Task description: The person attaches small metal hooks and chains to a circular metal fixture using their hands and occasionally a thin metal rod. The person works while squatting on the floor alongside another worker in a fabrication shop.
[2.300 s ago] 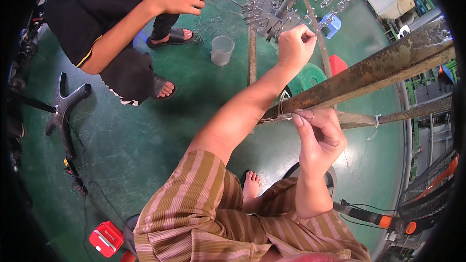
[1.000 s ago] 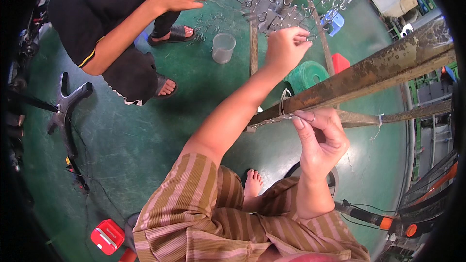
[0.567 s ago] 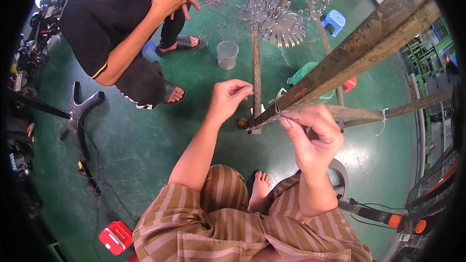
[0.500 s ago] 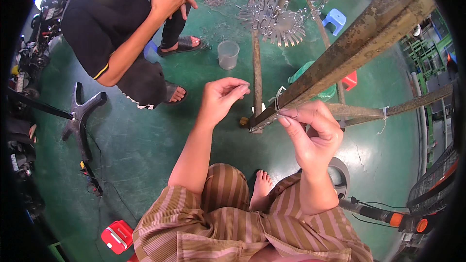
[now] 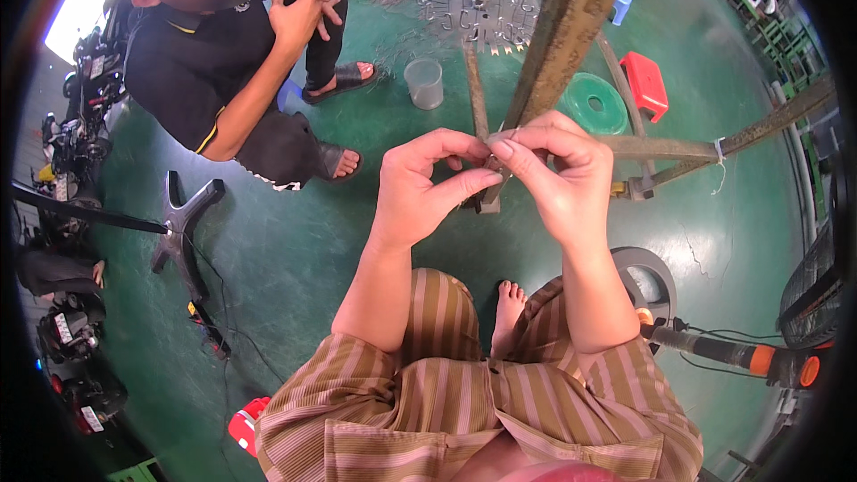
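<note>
My left hand [image 5: 416,186] and my right hand [image 5: 564,171] meet in front of me with fingertips almost touching. Each is closed in a pinch of thumb and forefinger. Whatever lies between the fingertips is small and thin, and I cannot make it out. Just behind the fingers rises a rusty metal bar [image 5: 571,27] of a frame. Beyond it stands a rack [image 5: 482,9] hung with several metal hooks.
A seated person in black [image 5: 192,80] at the left clasps their hands. On the green floor stand a clear plastic bucket [image 5: 424,85], a green stool [image 5: 593,103], a red stool [image 5: 644,87] and a black star-shaped base [image 5: 183,230]. A fan [image 5: 811,290] is at the right.
My left hand has moved right and my right hand slightly up and left, bringing their fingertips together. The view has shifted, and the bar appears more upright.
</note>
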The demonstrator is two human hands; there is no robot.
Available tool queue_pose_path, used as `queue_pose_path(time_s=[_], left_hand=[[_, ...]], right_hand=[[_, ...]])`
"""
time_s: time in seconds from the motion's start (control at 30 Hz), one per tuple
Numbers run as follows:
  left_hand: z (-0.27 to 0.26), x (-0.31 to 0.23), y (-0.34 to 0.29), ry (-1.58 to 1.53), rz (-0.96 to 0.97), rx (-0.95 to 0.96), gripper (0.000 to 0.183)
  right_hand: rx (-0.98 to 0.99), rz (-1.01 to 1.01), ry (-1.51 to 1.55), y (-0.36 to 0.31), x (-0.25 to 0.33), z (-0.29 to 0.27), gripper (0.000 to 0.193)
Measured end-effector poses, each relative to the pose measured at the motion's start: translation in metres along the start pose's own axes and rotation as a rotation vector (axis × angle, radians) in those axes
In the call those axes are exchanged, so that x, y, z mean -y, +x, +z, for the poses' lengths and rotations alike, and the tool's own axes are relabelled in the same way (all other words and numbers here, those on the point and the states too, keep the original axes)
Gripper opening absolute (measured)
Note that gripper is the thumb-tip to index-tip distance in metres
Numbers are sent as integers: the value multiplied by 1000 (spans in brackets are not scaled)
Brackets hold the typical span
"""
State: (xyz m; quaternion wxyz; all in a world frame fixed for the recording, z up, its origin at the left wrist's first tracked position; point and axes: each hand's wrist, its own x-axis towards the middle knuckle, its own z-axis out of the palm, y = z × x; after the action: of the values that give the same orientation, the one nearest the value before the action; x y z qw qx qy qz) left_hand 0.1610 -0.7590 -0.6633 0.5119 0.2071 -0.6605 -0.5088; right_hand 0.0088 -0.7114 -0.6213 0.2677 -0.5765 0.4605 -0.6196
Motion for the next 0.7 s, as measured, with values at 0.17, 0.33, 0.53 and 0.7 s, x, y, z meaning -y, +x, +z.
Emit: queue_pose_path(time_s=[0.17, 0.33, 0.53, 0.7], left_hand=[[9, 0, -2, -55, -41, -96, 17], [20, -1, -5, -52, -94, -173, 12], [21, -2, -10, 8, 41, -237, 11], [11, -4, -4, -54, 78, -287, 12]], right_hand=[[21, -13, 3, 0, -4, 1, 7], [40, -16, -40, 0, -3, -2, 10], [39, -43, -67, 1, -6, -1, 14], [101, 43, -55, 4, -10, -5, 25]])
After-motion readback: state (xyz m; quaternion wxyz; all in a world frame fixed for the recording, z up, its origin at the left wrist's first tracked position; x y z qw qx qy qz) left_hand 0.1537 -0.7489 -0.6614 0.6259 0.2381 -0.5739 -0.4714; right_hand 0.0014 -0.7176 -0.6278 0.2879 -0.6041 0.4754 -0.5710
